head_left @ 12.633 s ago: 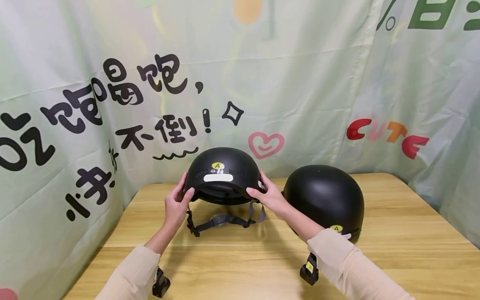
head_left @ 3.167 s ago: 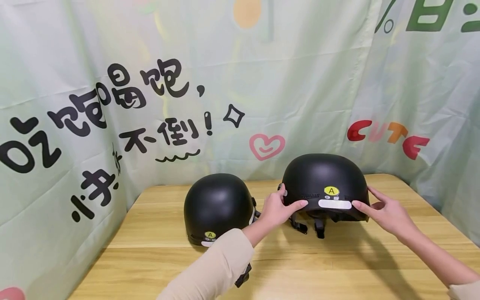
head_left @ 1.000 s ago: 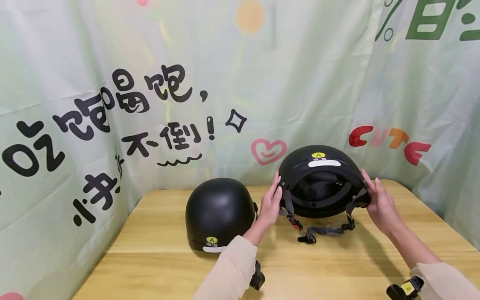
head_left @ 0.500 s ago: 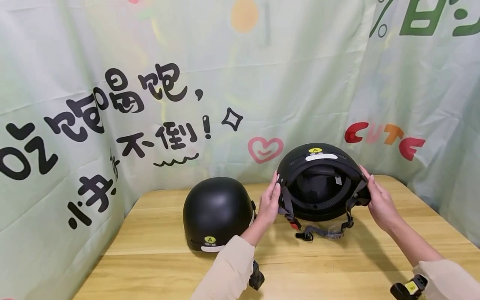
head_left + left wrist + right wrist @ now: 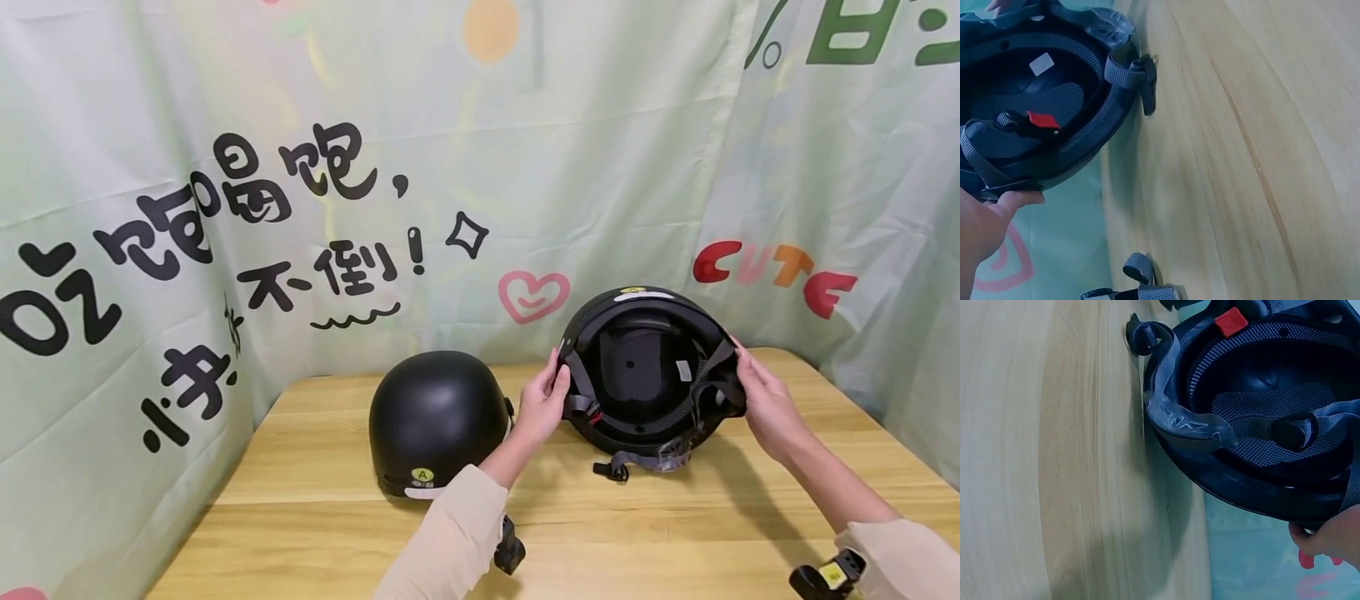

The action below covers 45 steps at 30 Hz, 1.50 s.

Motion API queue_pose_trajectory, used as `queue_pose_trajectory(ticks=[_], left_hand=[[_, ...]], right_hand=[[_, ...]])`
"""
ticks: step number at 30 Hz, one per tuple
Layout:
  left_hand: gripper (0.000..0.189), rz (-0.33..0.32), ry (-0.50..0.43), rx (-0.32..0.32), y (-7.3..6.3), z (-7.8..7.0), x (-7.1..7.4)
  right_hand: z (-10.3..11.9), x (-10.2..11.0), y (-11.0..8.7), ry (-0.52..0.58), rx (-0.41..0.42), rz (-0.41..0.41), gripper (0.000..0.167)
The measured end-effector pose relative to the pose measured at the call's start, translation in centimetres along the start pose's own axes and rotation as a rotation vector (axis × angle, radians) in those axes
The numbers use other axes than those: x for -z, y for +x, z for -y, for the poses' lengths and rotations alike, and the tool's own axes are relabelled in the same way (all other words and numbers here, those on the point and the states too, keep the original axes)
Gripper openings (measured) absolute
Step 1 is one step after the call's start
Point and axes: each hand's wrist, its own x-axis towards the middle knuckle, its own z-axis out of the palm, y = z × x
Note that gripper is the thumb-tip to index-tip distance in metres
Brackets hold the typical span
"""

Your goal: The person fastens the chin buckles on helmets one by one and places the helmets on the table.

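A black helmet (image 5: 637,367) is tilted back on the right of the table, its dark inside facing me. My left hand (image 5: 543,404) grips its left rim and my right hand (image 5: 772,408) its right rim. A grey chin strap (image 5: 648,461) hangs below the helmet; its red buckle part (image 5: 1042,119) shows in the left wrist view. A clear plastic sleeve (image 5: 1188,422) wraps part of the strap in the right wrist view. Left of my left hand, a second black helmet (image 5: 438,417) sits dome up on the table, with a yellow "A" sticker near its front edge.
The wooden table (image 5: 300,500) reaches back to a printed pale green curtain (image 5: 600,167). Small black wrist cameras (image 5: 510,546) hang below both sleeves. My left forearm passes close beside the second helmet.
Earlier I held the other helmet at left, then gripped the right one. Over the last second its front edge has tipped further up and back, showing more of its inside.
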Motion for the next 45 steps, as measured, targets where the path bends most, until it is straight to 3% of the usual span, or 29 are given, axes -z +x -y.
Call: queue_pose_trajectory(ticks=[5,8,12,17,24,27,31,40,45], left_hand=[[0.047,0.027,-0.033,0.028,-0.5,-1.7,0.4],[0.049,0.030,-0.030,0.037,-0.5,-1.6,0.4],[0.053,0.028,-0.017,0.037,-0.1,0.4,0.2],[0.054,0.039,0.020,0.067,-0.1,0.3,0.3],[0.068,0.054,0.095,0.164,-0.1,-0.1,0.5],[0.072,0.047,0.135,0.199,-0.2,-0.2,0.6],[0.073,0.043,0.163,0.218,-0.1,0.0,0.7],[0.081,0.048,0.156,0.231,-0.2,0.8,0.7],[0.085,0.082,0.171,0.212,-0.2,1.1,0.7]], right_hand=[[0.1,0.2,-0.1,-0.053,-0.083,-0.052,0.054],[0.3,0.2,-0.2,-0.102,-0.151,-0.090,0.060],[0.4,0.2,-0.3,-0.168,-0.223,-0.125,0.065],[0.4,0.1,-0.2,-0.164,-0.225,-0.113,0.064],[0.3,-0.2,0.0,-0.355,-0.249,-0.132,0.060],[0.2,-0.2,0.0,-0.321,-0.238,-0.135,0.056],[0.0,0.0,0.0,-0.303,-0.241,-0.139,0.053],[-0.4,0.0,0.3,-0.506,-0.290,-0.104,0.055],[-0.1,0.0,0.8,-0.510,-0.319,-0.091,0.060]])
